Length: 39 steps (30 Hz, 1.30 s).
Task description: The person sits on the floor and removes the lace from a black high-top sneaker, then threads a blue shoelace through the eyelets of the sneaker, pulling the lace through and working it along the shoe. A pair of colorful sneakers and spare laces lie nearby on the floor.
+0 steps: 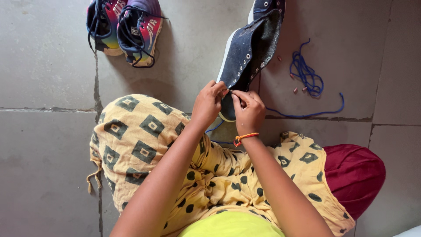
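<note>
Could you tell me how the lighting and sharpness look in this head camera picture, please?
Head view: soft, even daylight, no glare; faint shadows beside the colourful sneakers and dark blue shoe; left hand and right hand reasonably sharp; blue lace crisp; little distortion noticeable.

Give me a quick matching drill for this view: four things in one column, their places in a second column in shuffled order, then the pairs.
Things:
1. dark denim sneaker
2. loose blue shoelace
3. pair of colourful running shoes
4. orange thread bracelet

Places:
A. top left on the tiled floor
B. on the right hand's wrist
C. held at its eyelets by the left hand and right hand
D. lying on the floor right of the sneaker

Pairs: 1-C, 2-D, 3-A, 4-B
</note>
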{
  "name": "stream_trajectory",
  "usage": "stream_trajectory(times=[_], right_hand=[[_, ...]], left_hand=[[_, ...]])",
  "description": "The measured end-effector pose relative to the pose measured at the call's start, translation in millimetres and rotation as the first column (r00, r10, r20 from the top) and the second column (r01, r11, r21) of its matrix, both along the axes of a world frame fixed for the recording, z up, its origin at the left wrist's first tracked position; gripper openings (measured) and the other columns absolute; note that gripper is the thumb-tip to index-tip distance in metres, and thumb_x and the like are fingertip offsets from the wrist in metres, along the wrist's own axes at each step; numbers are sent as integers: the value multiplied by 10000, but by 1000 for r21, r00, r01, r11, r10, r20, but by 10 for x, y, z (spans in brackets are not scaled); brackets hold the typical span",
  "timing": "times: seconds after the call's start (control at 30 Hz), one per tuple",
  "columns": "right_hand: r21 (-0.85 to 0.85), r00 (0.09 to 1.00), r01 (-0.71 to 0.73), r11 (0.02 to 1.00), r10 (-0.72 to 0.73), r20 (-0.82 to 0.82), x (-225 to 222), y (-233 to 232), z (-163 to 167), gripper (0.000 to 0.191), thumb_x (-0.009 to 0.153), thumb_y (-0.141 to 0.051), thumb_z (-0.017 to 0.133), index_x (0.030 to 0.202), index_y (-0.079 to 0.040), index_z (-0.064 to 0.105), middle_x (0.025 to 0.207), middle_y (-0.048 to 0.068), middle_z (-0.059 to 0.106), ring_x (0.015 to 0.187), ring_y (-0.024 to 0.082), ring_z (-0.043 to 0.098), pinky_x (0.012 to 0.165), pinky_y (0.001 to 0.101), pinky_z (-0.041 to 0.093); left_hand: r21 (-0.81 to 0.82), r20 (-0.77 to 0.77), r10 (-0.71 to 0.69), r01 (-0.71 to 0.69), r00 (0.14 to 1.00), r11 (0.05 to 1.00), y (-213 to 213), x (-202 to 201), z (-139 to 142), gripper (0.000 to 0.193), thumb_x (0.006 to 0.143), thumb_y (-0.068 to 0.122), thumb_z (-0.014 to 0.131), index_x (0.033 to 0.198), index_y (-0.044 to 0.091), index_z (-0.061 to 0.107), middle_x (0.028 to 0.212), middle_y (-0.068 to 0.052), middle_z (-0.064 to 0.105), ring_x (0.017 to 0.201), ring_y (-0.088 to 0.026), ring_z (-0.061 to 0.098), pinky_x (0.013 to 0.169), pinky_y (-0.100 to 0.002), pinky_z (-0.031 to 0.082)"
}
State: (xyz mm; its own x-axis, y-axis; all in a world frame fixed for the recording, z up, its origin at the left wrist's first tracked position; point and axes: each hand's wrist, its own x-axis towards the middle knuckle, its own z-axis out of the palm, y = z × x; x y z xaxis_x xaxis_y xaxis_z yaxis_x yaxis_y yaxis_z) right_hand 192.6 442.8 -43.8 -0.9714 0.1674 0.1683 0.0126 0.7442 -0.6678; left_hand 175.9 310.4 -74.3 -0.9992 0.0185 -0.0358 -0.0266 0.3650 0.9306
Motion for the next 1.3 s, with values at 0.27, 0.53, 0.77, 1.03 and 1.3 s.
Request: stream_trajectory(times=[0.27, 0.53, 0.77, 1.03, 1.3], right_hand=[[167, 991, -118, 979, 126, -39, -49, 31, 16, 120, 862, -105, 781, 980, -110, 797, 820, 100, 616, 694, 275, 624, 614, 394, 470], [-146, 996, -6, 989, 20, 90, -117, 104, -174, 125, 833, -113, 804, 945, -62, 786, 723, 31, 679, 585, 119, 593, 569, 309, 468], [-205, 992, 81, 975, -58, 115, -56, 39, -298, 126, 838, -66, 811, 952, -21, 782, 655, 2, 568, 576, 67, 478, 542, 268, 403], [-230, 972, 148, 962, -98, 212, -68, 29, -239, 90, 825, -51, 804, 894, -7, 767, 610, -56, 475, 577, 39, 435, 544, 243, 395], [-376, 960, 205, 904, -110, 259, -86, -2, -286, 113, 859, -80, 789, 937, 0, 782, 642, -95, 482, 601, 19, 416, 528, 240, 359]], left_hand=[[16, -14, -3, 3, 1000, 1000, -5, 6, -13, 118, 887, -32, 622, 965, 55, 633, 925, -151, 602, 869, -374, 656, 734, -471, 492], [109, -2, 96, -95, 995, 990, 11, -46, -133, 147, 1020, 143, 670, 993, 17, 600, 808, -198, 611, 719, -359, 605, 676, -417, 490], [185, 73, 106, -118, 992, 976, 16, -70, -258, 100, 993, 118, 619, 1036, 29, 608, 690, -145, 597, 587, -228, 568, 601, -353, 481], [183, 165, 66, -97, 984, 978, -14, -72, -228, 127, 1007, 146, 604, 1029, 25, 636, 661, -147, 602, 587, -226, 574, 604, -362, 481], [52, -55, 17, -14, 998, 999, 6, -32, -223, 172, 978, 167, 676, 998, 17, 593, 855, -188, 636, 785, -366, 612, 715, -446, 489]])
